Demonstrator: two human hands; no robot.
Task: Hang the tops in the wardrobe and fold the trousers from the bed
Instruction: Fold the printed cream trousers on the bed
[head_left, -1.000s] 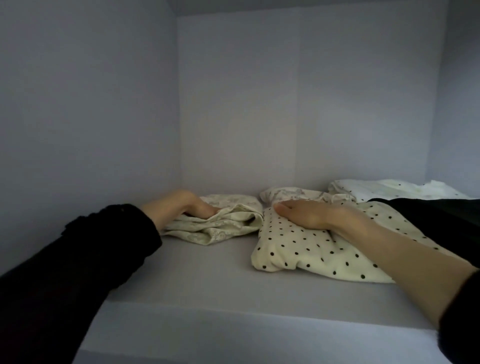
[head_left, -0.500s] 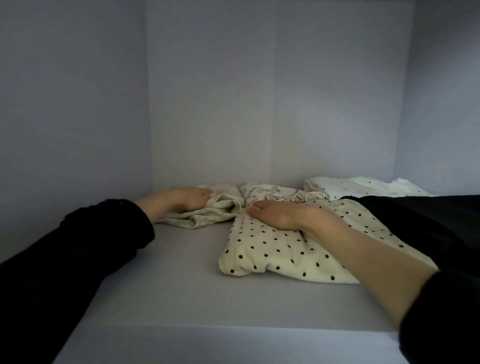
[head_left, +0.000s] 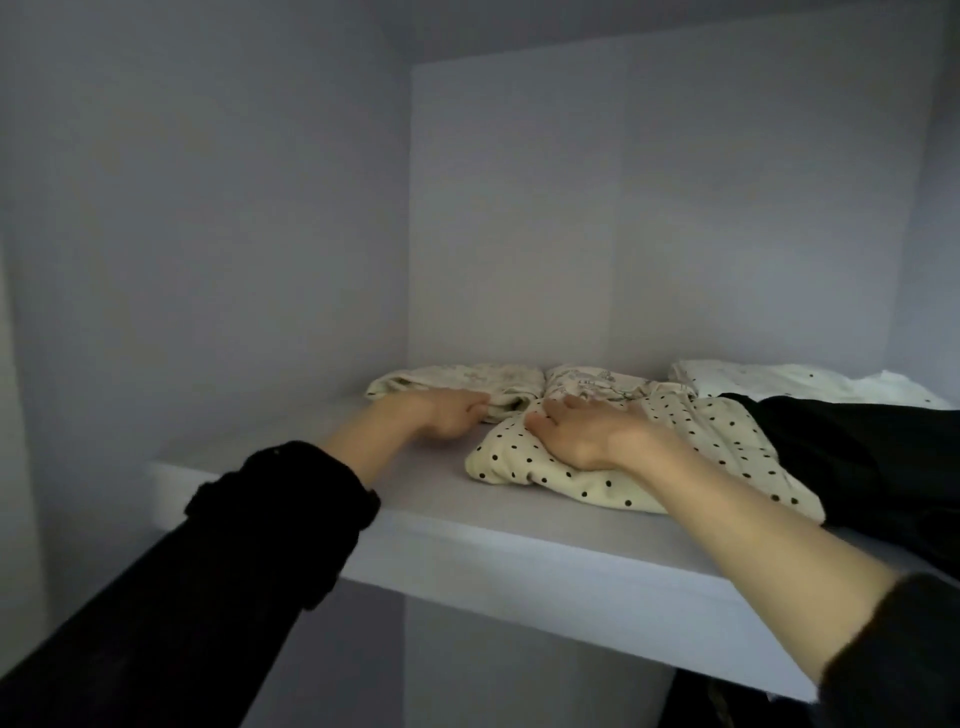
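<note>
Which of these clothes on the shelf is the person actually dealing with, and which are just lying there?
In hand:
- polka-dot folded garment, right hand flat on it
- pale printed folded garment, left hand at its front edge

Lying about:
- second printed piece behind
- white piece at the back right
- black garment
- shelf

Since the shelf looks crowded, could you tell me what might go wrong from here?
The polka-dot garment lies near the shelf front edge, so drawing the right hand back could drag it off. The left hand grips the pale folded garment; tugging may undo its fold.
</note>
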